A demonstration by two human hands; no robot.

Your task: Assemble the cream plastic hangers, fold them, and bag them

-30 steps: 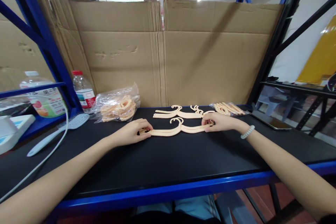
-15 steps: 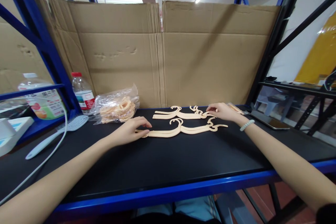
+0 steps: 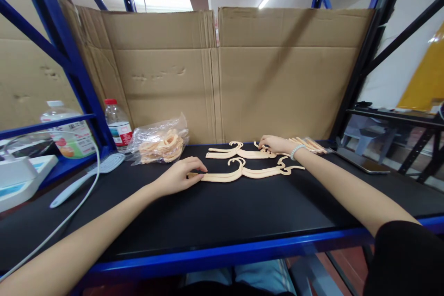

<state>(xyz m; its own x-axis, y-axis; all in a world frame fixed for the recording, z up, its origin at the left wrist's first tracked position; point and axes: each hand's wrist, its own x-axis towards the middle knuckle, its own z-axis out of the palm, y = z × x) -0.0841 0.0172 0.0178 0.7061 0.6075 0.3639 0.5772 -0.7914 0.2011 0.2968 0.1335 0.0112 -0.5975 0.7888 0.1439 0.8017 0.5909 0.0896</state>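
Observation:
Two cream plastic hangers lie on the black bench top (image 3: 222, 208). The near hanger (image 3: 249, 172) runs left to right in front of me. My left hand (image 3: 182, 174) rests on its left end, fingers curled over the tip. The far hanger (image 3: 236, 152) lies just behind it. My right hand (image 3: 274, 143) reaches across to the far hanger's right end, fingers bent down onto it. A white bead bracelet (image 3: 296, 150) is on my right wrist.
A clear bag of cream parts (image 3: 161, 141) sits at the back left beside a water bottle (image 3: 118, 125). More cream hangers (image 3: 308, 144) lie at the back right, near a dark tablet (image 3: 360, 161). A grey brush (image 3: 90, 175) and white cable lie left. Cardboard walls the back.
My right hand let go of the near hanger's right end and moved back and left to the far hanger. My left hand stayed on the near hanger's left end.

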